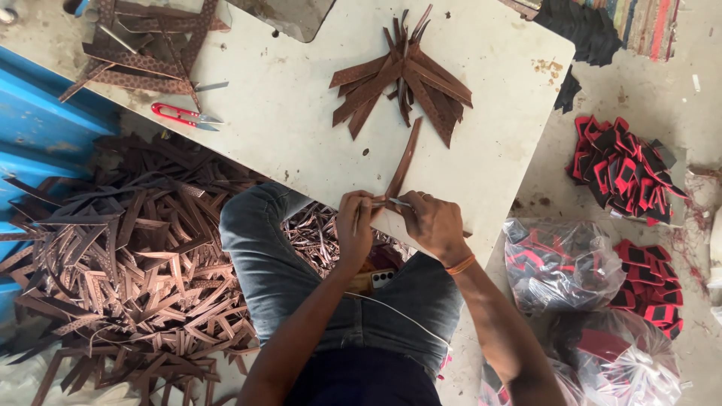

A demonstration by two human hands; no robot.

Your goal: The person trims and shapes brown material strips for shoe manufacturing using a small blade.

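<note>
Both hands meet at the near edge of the work table, a pale, scuffed top with rust-coloured stains toward its far right corner. Far off to the left of the left hand, on the floor below the table, spreads a big heap of brown strips, crossing one another in every direction beside a blue panel. Up and left of that hand, on the table, lies a smaller stack of patterned brown strips, and just below it a pair of red-handled thread snips.

The left hand is closed, its fingers pinching the lower end of 1 long brown strip that runs up and away from the hand across the table. Touching it from the right, the right hand is also closed, gripping a small metal tool whose tip meets the same end of the strip; an orange band circles that wrist. Beyond both hands, farther up the table, a fan of cut brown strips lies spread out.

Below the hands a phone rests on the person's lap. Right of the right hand, on the concrete floor, sit clear plastic bags of red-and-black pieces, and farther right a loose pile of red-and-black pieces.
</note>
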